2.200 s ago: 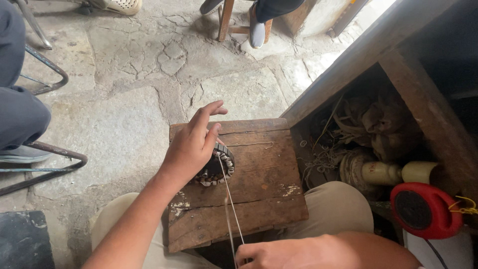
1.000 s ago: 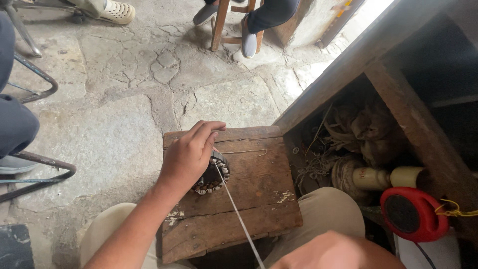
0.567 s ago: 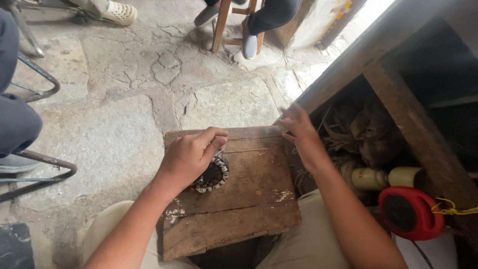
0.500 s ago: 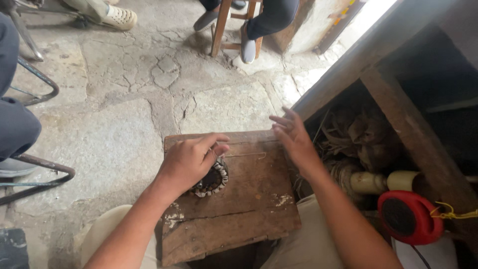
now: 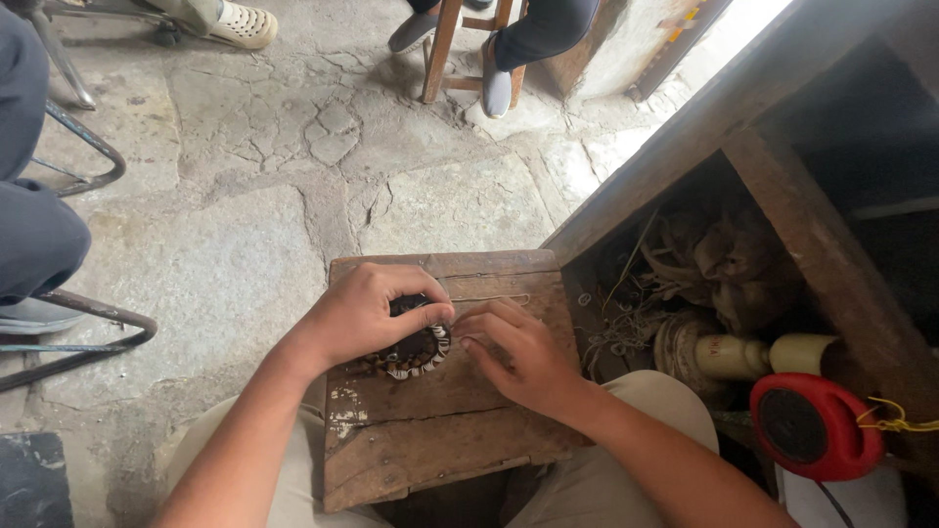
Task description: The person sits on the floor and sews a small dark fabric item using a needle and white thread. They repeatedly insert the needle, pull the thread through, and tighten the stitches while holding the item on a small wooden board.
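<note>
On the person's lap lies a worn wooden board [image 5: 440, 430]. Both hands are close together on it: the left hand [image 5: 367, 313] is curled over a beaded ring [image 5: 416, 354], pressing it down, and the right hand [image 5: 518, 352] pinches a thin string [image 5: 489, 298] just beside the ring. Right of them stands a red reel [image 5: 812, 425]. Farther away are the stone floor [image 5: 245, 196] and a stool [image 5: 460, 44].
</note>
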